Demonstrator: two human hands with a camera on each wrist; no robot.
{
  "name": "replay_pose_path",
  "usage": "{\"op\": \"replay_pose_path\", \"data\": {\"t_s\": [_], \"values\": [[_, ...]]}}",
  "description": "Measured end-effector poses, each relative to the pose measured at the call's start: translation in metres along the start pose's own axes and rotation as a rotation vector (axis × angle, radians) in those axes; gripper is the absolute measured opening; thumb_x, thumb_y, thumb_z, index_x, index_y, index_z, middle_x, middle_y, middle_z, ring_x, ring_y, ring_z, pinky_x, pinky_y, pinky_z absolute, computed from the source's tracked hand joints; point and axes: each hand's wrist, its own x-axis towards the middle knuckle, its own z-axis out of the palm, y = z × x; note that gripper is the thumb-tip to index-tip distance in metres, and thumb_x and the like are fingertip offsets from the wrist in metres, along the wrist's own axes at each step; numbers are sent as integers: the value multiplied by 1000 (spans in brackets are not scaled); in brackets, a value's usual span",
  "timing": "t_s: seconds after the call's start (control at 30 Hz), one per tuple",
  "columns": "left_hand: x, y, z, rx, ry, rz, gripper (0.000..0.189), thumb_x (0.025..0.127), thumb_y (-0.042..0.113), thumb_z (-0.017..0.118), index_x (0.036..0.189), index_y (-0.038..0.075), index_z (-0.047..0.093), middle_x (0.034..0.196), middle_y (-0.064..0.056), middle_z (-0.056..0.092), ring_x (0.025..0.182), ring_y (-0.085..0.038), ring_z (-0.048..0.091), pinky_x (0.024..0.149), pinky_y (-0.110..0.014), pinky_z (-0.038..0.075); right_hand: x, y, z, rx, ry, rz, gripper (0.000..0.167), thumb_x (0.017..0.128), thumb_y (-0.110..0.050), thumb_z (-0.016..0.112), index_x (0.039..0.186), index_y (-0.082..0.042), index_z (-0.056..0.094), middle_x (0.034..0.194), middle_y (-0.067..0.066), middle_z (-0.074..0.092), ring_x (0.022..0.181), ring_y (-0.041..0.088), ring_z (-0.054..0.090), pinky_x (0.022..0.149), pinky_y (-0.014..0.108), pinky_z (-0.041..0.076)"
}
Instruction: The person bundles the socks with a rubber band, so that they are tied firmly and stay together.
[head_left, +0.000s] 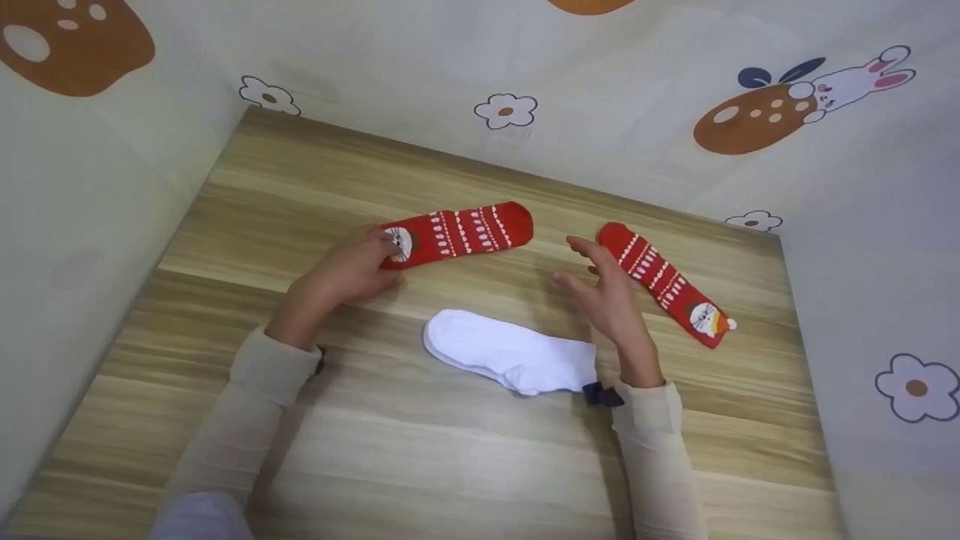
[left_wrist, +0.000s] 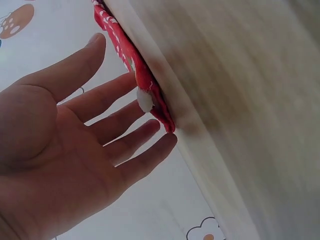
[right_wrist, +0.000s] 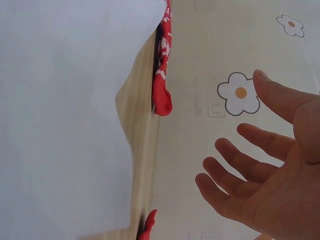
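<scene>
Carrying every sock in play, the worktop [head_left: 390, 465] runs back to the patterned wall [head_left: 412, 60] — and it looks smooth, so a shoved sock could skid or bunch rather than lift.

On to the hands! The left hand [head_left: 345, 270] is at the cuff of one red sock [head_left: 469, 232], fingers released, tips touching the fabric, thumb standing away in the wrist view. No pinch there: a tug now might slip off, or drag a single layer and twist the sock. The right hand [head_left: 607, 296] hangs between the two red socks, fingers parted, grasping nothing; from above it overlaps the other red sock [head_left: 656, 270], yet its wrist view shows it clear. Close in carelessly and it could knock that toe askew.

Nearer the person, the white socks [head_left: 502, 349] lie layered beside the right wrist — a low sweep of that forearm could scatter them.

Look at the red pair: well apart, toes pointing different ways, so joining them without a turn would probably leave them misaligned. Smallest of all, the white pom-pom [left_wrist: 145, 100] sits right by the left fingers; catch that alone and the cuff could pull crooked.
</scene>
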Motion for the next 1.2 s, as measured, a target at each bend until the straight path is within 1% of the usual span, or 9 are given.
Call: {"op": "replay_pose_path", "data": {"t_s": [0.13, 0.23, 0.37, 0.53, 0.73, 0.87, 0.97, 1.07, 1.2], "values": [[-2, 4, -1, 6, -20, -9, 55, 94, 26, 74, 143, 6, 59, 154, -16, 48, 141, -35, 44, 116, -61, 40, 0, 0, 0, 0, 4, -8, 58, 96, -23, 75, 148, -8, 54, 148, 15, 57, 139, 31, 50, 116, 56, 39], [-4, 7, 0, 7, -36, -17, 55, 94, 27, 75, 143, 7, 60, 155, -16, 48, 142, -35, 43, 115, -62, 40, 0, 0, 1, 4, -3, -4, 58, 96, -21, 75, 148, -8, 53, 149, 15, 57, 139, 32, 49, 116, 57, 39], [-6, 13, 1, 1, -76, -11, 54, 95, 27, 73, 144, 9, 59, 157, -15, 45, 143, -36, 42, 115, -64, 39, 0, -1, 2, -3, -16, 15, 59, 95, -18, 75, 148, -9, 53, 150, 15, 56, 140, 32, 49, 116, 55, 39], [-8, 17, 2, -6, -112, 19, 55, 95, 28, 72, 146, 11, 58, 156, -14, 46, 142, -35, 43, 114, -64, 41, 0, -1, 3, -16, -30, 32, 58, 95, -16, 76, 148, -9, 54, 151, 13, 56, 141, 31, 48, 117, 53, 38], [-9, 20, 5, 0, -139, 70, 53, 96, 25, 71, 144, 8, 58, 154, -13, 48, 139, -33, 44, 114, -62, 42, 0, -3, 5, -20, -46, 35, 58, 94, -15, 76, 147, -7, 55, 150, 14, 56, 140, 32, 48, 115, 52, 39], [-9, 24, 7, -15, -150, 69, 54, 97, 26, 69, 147, 11, 56, 156, -11, 46, 141, -32, 43, 115, -61, 41, 0, -3, 7, -18, -57, 41, 58, 94, -15, 75, 147, -7, 54, 150, 15, 55, 140, 33, 48, 116, 53, 38], [-9, 27, 9, -31, -158, 98, 51, 98, 26, 68, 146, 13, 57, 153, -9, 50, 137, -31, 46, 112, -59, 45, 0, -4, 8, -17, -70, 54, 58, 95, -17, 75, 148, -8, 54, 150, 13, 55, 141, 31, 47, 118, 53, 37], [-10, 30, 12, -35, -168, 152, 49, 98, 24, 69, 145, 15, 59, 149, -8, 55, 132, -29, 52, 110, -56, 48, 0, -5, 10, -19, -90, 73, 58, 96, -20, 75, 149, -10, 53, 151, 12, 54, 143, 30, 47, 120, 53, 36], [-10, 34, 16, -39, -193, 200, 53, 99, 24, 69, 149, 19, 55, 155, -6, 52, 136, -29, 51, 112, -56, 47, -1, -6, 12, -35, -118, 96, 59, 97, -23, 73, 150, -13, 52, 152, 12, 52, 145, 31, 46, 121, 55, 35]]}}
